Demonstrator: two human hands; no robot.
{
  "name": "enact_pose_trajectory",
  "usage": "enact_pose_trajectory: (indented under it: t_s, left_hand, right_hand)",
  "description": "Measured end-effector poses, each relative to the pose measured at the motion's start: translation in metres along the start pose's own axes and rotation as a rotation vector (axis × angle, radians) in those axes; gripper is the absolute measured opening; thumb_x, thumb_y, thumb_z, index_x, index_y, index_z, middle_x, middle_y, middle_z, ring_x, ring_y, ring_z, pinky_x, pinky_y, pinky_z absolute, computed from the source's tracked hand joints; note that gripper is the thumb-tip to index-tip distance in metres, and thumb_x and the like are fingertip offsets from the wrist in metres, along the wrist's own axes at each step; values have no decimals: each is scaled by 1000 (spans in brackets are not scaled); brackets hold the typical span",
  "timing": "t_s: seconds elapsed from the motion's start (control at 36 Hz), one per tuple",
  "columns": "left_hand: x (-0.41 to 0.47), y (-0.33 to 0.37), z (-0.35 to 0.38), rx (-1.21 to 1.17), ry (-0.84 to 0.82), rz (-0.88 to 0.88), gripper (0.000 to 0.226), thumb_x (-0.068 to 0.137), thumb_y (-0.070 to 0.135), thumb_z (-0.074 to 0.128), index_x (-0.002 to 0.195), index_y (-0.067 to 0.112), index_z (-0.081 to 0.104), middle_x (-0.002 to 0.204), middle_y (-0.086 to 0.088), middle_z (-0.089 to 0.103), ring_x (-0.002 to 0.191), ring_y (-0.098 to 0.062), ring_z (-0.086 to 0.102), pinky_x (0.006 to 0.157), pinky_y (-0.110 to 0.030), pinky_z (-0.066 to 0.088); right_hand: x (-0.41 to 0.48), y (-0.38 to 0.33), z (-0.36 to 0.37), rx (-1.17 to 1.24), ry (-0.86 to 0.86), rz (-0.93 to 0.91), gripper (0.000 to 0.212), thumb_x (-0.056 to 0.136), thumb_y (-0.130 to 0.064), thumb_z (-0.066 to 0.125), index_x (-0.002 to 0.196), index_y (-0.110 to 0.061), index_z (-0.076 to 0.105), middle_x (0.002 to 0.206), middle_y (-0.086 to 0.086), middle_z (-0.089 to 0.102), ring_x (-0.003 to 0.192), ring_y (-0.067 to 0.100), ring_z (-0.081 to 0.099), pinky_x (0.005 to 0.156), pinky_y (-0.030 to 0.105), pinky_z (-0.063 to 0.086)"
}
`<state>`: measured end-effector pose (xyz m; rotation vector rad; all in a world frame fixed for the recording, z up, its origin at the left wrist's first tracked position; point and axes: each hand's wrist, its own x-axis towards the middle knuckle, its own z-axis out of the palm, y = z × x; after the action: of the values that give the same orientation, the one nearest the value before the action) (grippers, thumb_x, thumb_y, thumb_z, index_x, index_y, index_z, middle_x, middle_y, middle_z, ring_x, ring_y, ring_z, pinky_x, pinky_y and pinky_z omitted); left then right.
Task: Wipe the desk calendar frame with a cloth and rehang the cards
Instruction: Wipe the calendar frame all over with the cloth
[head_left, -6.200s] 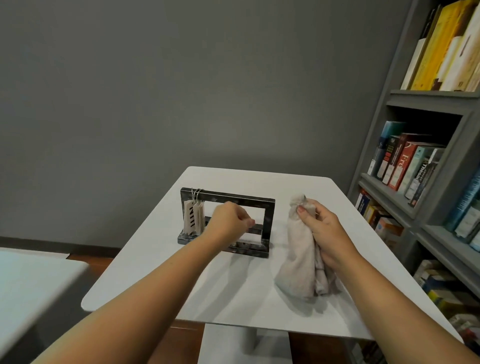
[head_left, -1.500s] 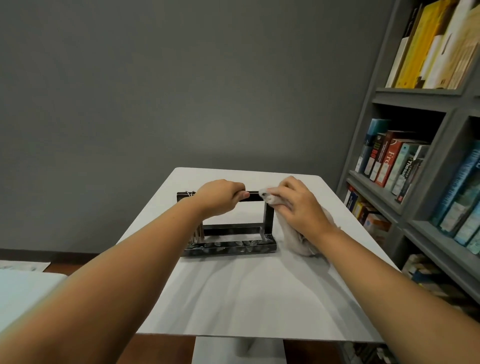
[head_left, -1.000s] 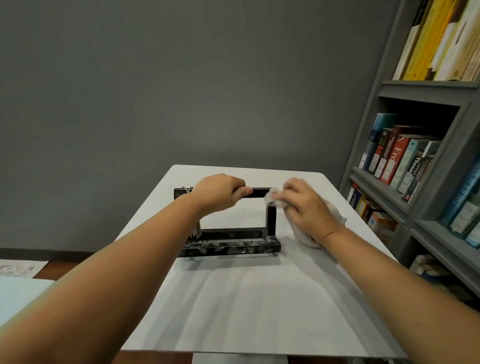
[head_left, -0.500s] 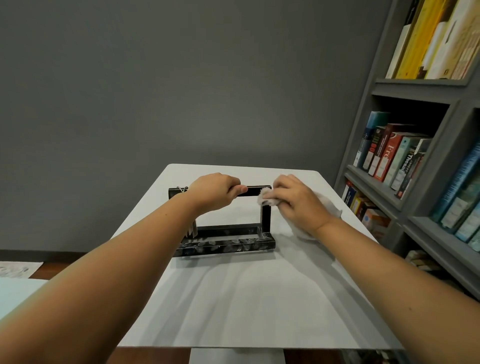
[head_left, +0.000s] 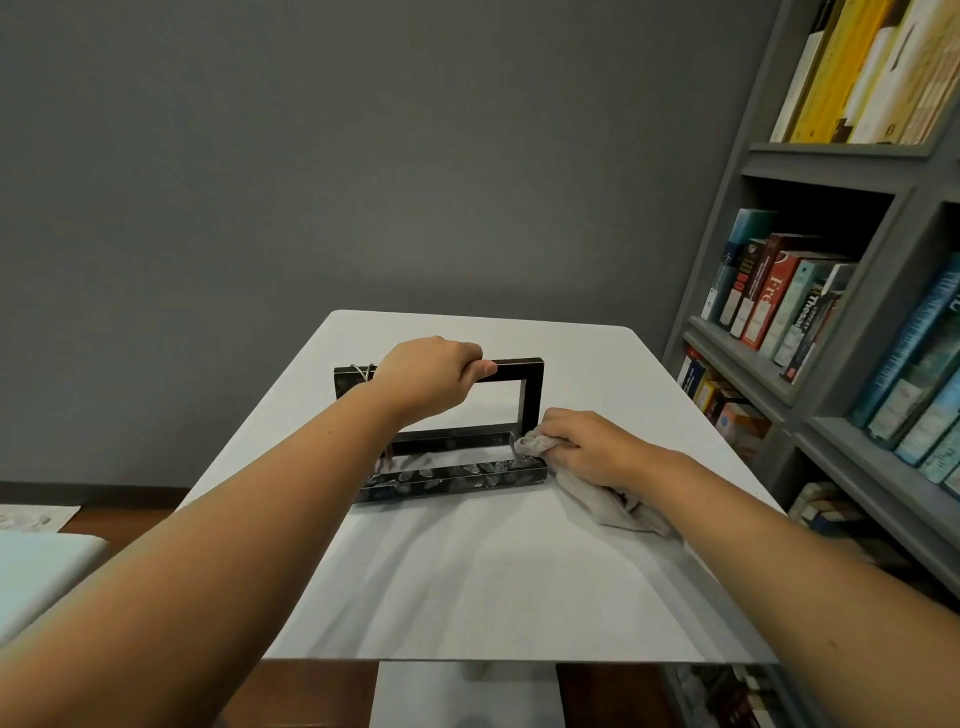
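Down at the base of the calendar frame (head_left: 457, 475), the cloth (head_left: 597, 499), squeezed in the right hand (head_left: 582, 441), was brought from the top; the top bar (head_left: 514, 364) was gripped by the left hand (head_left: 426, 382). Wiping was well along.

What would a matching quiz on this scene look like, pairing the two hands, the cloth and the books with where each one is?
Things:
1 left hand
2 right hand
3 cloth
4 books

Places:
a stand on the grey shelves
b grips the top bar of the frame
c bunched against the frame's base, trailing onto the white table
d holds the cloth at the frame's lower right corner

Pairs: 1-b, 2-d, 3-c, 4-a
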<state>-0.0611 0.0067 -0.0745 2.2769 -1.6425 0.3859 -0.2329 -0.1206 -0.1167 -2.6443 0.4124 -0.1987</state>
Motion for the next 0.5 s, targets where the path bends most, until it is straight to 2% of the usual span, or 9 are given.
enact_pose_trajectory:
  t_s: [0.08, 0.14, 0.22, 0.28, 0.36, 0.42, 0.5]
  left_hand:
    - [-6, 6, 2, 26, 2, -14, 36, 99, 43, 29, 87, 18, 51, 60, 6, 44, 68, -21, 48, 52, -29, 28]
    - [-9, 10, 2, 42, 2, -34, 36, 99, 43, 29, 93, 17, 54, 65, 3, 47, 70, -22, 47, 54, -29, 29]
    - [-10, 15, 3, 68, 6, -61, 38, 100, 43, 28, 99, 16, 54, 73, 0, 50, 71, -22, 47, 56, -29, 31]
    - [-11, 19, 4, 74, 5, -69, 38, 100, 43, 27, 100, 16, 54, 74, 0, 50, 71, -22, 46, 58, -30, 32]
    - [-11, 21, 6, 70, 15, -83, 39, 100, 42, 28, 101, 15, 55, 74, -1, 50, 71, -23, 46, 58, -30, 32]
    - [-11, 22, 6, 76, 18, -90, 39, 100, 42, 28, 102, 15, 55, 74, -1, 50, 71, -23, 46, 59, -29, 32]
    - [-11, 23, 5, 83, 15, -91, 39, 100, 42, 27, 103, 15, 55, 74, -1, 49, 71, -22, 45, 59, -30, 31]
  right_hand:
    - [-3, -2, -2, 57, -87, 68, 14, 90, -9, 54, 99, -12, 65, 82, -16, 47, 81, 3, 48, 72, 9, 35]
    - [-4, -1, -9, 118, -118, 88, 7, 88, -6, 57, 87, -12, 61, 90, -6, 51, 82, 6, 49, 74, 13, 36]
    - [-7, 1, -13, 235, 89, 156, 6, 87, -5, 58, 83, -4, 62, 97, 3, 51, 86, 11, 49, 70, 10, 35]
    - [-6, 2, -8, 150, 216, 182, 13, 88, -8, 58, 77, -12, 63, 93, 5, 53, 87, 15, 50, 65, 16, 34]
    - [-6, -4, 11, 57, 329, 189, 14, 87, -15, 59, 87, -6, 69, 89, 5, 60, 85, 19, 54, 68, 22, 33]
    - [-5, -6, 27, 5, 364, 164, 16, 90, -14, 55, 92, -3, 66, 94, 9, 62, 91, 24, 57, 73, 23, 37]
    - [-9, -9, 40, -91, 337, 89, 26, 89, -2, 44, 107, -4, 63, 106, 8, 56, 103, 22, 50, 79, 15, 30]
